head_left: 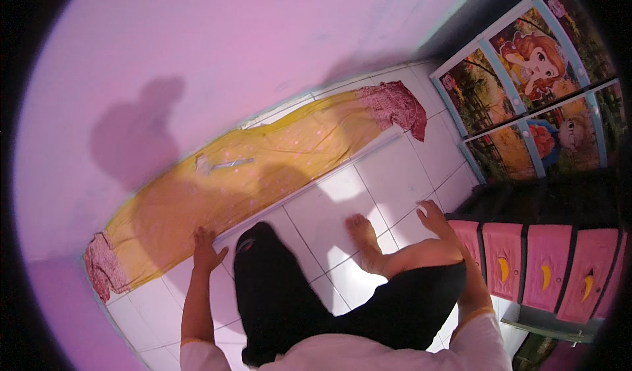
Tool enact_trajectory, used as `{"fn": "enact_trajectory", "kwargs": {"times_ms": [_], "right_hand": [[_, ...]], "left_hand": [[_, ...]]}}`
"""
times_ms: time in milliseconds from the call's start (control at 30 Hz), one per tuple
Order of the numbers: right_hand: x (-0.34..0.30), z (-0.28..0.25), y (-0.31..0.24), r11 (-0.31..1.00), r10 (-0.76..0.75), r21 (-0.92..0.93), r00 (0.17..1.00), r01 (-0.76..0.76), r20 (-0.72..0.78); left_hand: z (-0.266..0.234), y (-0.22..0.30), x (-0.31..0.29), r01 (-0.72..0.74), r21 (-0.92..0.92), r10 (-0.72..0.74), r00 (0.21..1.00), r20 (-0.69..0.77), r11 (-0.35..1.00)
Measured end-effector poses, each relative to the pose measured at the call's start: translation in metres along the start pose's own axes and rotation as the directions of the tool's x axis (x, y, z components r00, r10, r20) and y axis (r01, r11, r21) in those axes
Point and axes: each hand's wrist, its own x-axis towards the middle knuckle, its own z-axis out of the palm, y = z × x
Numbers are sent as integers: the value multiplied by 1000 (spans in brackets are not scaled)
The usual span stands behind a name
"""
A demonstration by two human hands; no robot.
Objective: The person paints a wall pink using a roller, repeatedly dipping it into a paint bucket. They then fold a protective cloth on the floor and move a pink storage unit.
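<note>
A long yellow cloth (289,140) with pink spots and maroon patterned ends lies stretched along the wall, slightly wrinkled. On top of it rests a small tool (227,164) with a pale wide head and a thin grey handle; its exact kind is hard to make out. My left hand (208,251) is at the cloth's near edge, fingers and thumb apart and holding nothing; whether the fingertips touch the fabric I cannot tell. Beyond my bent right knee, my right hand (434,218) hangs empty with its fingers apart, away from the cloth.
A pink wall (197,35) rises behind the cloth. White floor tiles (395,167) lie under my bare foot (361,229). At right stand a cabinet with cartoon pictures (487,98) and a unit with pink drawers (543,272). My shadow falls across cloth and wall.
</note>
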Motion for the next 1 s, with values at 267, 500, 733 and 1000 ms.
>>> {"fn": "enact_trajectory", "kwargs": {"times_ms": [267,500,733,1000], "right_hand": [[270,22,6,989,-132,-111,940,101,-316],[362,23,-19,957,-141,-284,950,59,-280],[346,1,16,916,50,-386,986,-110,-161],[422,21,-32,994,7,-104,996,-16,-88]], "left_hand": [[-124,-17,65,246,-8,-219,876,431,969],[-119,111,113,162,-102,-121,937,327,981],[-41,207,121,-84,96,49,945,322,992],[-10,229,102,-36,106,25,995,100,994]]}}
